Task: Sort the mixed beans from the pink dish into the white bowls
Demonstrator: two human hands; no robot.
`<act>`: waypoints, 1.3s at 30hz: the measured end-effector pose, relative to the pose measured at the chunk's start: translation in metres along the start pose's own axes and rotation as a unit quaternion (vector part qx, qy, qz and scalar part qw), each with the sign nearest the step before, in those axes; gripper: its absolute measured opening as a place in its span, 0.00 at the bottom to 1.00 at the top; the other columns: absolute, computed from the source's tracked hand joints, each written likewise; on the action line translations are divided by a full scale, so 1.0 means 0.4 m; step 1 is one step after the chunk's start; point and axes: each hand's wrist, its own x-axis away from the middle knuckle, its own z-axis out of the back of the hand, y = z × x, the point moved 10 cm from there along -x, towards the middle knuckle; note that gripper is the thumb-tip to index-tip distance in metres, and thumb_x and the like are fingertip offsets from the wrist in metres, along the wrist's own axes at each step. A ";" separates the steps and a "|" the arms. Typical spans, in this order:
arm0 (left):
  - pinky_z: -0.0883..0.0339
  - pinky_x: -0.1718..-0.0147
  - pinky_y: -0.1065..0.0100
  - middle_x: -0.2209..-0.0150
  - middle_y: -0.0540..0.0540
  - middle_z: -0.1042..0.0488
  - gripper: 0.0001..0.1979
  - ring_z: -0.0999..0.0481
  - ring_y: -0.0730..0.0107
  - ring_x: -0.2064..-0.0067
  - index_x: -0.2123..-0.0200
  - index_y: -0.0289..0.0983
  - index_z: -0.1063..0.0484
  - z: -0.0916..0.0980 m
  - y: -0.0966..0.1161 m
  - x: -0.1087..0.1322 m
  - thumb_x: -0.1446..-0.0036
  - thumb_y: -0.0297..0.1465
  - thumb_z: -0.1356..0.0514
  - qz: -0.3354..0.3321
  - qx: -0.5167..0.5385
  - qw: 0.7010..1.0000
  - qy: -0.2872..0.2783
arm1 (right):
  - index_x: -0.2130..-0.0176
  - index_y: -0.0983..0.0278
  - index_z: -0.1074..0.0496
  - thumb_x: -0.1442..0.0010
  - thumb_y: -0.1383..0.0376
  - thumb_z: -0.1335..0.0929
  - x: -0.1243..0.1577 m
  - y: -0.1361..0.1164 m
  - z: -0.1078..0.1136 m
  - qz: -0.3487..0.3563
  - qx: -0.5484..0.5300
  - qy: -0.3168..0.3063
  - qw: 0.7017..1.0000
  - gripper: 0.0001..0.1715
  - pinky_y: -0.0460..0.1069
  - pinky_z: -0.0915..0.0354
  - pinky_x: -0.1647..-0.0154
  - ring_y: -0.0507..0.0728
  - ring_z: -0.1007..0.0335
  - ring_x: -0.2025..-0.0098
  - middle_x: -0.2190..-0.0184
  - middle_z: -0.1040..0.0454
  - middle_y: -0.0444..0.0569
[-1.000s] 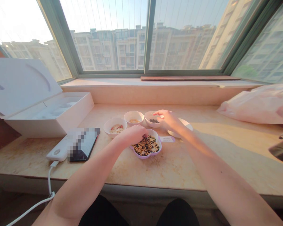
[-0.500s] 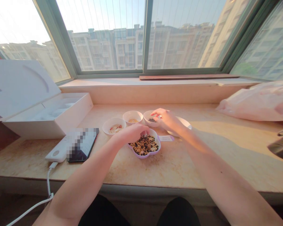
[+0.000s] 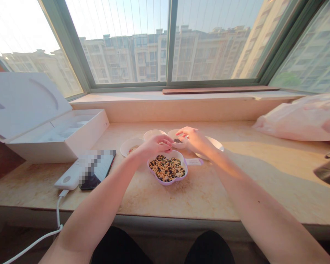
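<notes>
A purple-rimmed, lobed bowl (image 3: 167,180) holds a mix of dark and tan beans with a few pale flakes. Just above its far left rim hovers my left hand (image 3: 157,143), fingers drawn together; anything pinched in them is too small to make out. My right hand (image 3: 195,139) is held over the right side of a small white bowl (image 3: 170,135) with dark beans inside, its thumb and fingers apart. Another white bowl (image 3: 152,132) stands behind my left hand, which hides its contents. Further left, a white bowl (image 3: 126,147) with pale and reddish pieces is partly covered.
A white plate or dish (image 3: 216,143) sits partly under my right wrist, near a small label (image 3: 194,161). To the left are an open white box (image 3: 85,128), a phone (image 3: 99,176) and a power bank (image 3: 68,176) with a cable. A plastic bag (image 3: 302,117) lies at right.
My left hand has risen out of the bean mix and moved away from me, towards the small bowls behind. The right hand has stayed in place.
</notes>
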 end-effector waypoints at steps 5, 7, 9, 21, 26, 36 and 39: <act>0.25 0.53 0.65 0.61 0.46 0.23 0.09 0.20 0.73 0.61 0.56 0.33 0.25 0.019 -0.001 -0.005 0.42 0.23 0.34 -0.034 0.081 0.996 0.025 | 0.56 0.64 0.19 0.38 0.67 0.31 0.004 0.001 0.016 -0.017 0.009 0.031 0.999 0.12 0.53 0.29 0.54 0.59 0.22 0.59 0.58 0.18 0.53; 0.26 0.55 0.65 0.63 0.47 0.24 0.10 0.20 0.74 0.63 0.58 0.32 0.25 0.025 0.001 -0.008 0.44 0.23 0.33 -0.057 0.114 0.991 0.031 | 0.57 0.64 0.18 0.38 0.65 0.30 0.009 -0.013 0.018 -0.010 -0.006 0.026 1.000 0.11 0.52 0.29 0.56 0.58 0.23 0.62 0.62 0.18 0.52; 0.26 0.55 0.65 0.62 0.47 0.23 0.11 0.21 0.74 0.63 0.58 0.33 0.25 0.032 0.000 -0.010 0.46 0.22 0.32 -0.064 0.134 0.988 0.045 | 0.57 0.62 0.18 0.38 0.61 0.29 0.015 -0.040 0.004 0.011 -0.045 -0.008 0.999 0.12 0.52 0.30 0.59 0.58 0.23 0.64 0.65 0.18 0.50; 0.23 0.56 0.63 0.64 0.44 0.21 0.14 0.19 0.70 0.65 0.57 0.31 0.26 0.054 0.012 0.004 0.46 0.25 0.30 -0.042 0.137 0.980 0.138 | 0.60 0.63 0.17 0.43 0.54 0.25 0.035 -0.098 -0.028 0.067 -0.177 -0.034 0.981 0.16 0.49 0.33 0.66 0.56 0.25 0.66 0.64 0.18 0.49; 0.24 0.57 0.63 0.63 0.43 0.20 0.08 0.19 0.68 0.63 0.60 0.32 0.25 0.054 0.023 -0.001 0.41 0.29 0.33 -0.068 0.063 0.985 0.143 | 0.62 0.63 0.17 0.39 0.55 0.28 0.035 -0.099 -0.031 0.071 -0.138 -0.018 0.988 0.15 0.49 0.34 0.65 0.56 0.26 0.66 0.66 0.19 0.48; 0.32 0.60 0.69 0.59 0.44 0.19 0.17 0.22 0.65 0.58 0.60 0.38 0.19 -0.033 0.024 0.029 0.41 0.19 0.47 -0.043 -0.514 0.856 -0.023 | 0.61 0.62 0.19 0.36 0.64 0.34 -0.001 0.034 -0.003 -0.044 0.077 0.031 0.996 0.13 0.50 0.36 0.59 0.60 0.24 0.58 0.59 0.17 0.52; 0.33 0.62 0.69 0.63 0.43 0.19 0.18 0.22 0.64 0.61 0.62 0.37 0.19 -0.080 0.022 0.046 0.43 0.17 0.47 -0.049 -0.570 0.816 -0.079 | 0.60 0.61 0.19 0.35 0.64 0.35 -0.011 0.061 -0.024 -0.041 0.106 0.005 0.993 0.14 0.51 0.35 0.57 0.61 0.24 0.56 0.57 0.18 0.53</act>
